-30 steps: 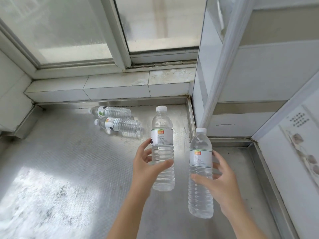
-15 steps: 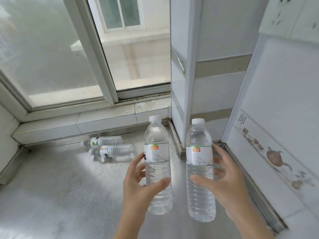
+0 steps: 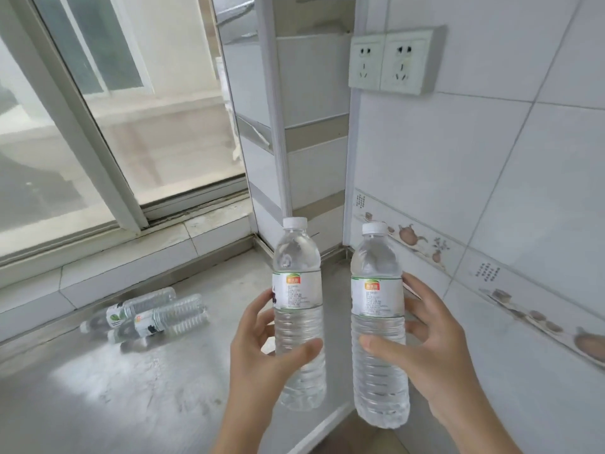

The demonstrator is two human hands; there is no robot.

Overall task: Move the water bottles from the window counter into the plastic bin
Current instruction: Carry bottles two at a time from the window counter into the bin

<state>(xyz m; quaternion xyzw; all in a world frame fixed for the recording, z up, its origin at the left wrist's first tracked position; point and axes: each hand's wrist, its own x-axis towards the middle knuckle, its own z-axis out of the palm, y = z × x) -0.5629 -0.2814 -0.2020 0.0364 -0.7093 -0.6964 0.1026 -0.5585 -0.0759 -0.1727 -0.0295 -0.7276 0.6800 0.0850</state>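
My left hand (image 3: 262, 352) grips a clear water bottle (image 3: 297, 309) upright, lifted above the grey window counter (image 3: 98, 388). My right hand (image 3: 425, 348) holds a second upright water bottle (image 3: 378, 326) just to its right, past the counter's front edge. Both have white caps and white labels. Two more water bottles (image 3: 147, 314) lie on their sides on the counter near the tiled sill, at the left. No plastic bin is in view.
A sliding window (image 3: 98, 126) runs along the back above a tiled sill (image 3: 131, 267). A white tiled column (image 3: 294, 142) stands in the corner. The tiled wall on the right carries a double power socket (image 3: 393, 60).
Both hands have carried their bottles up and back toward me, off the counter. The view has swung up and to the right, so the lying bottles now sit further left.
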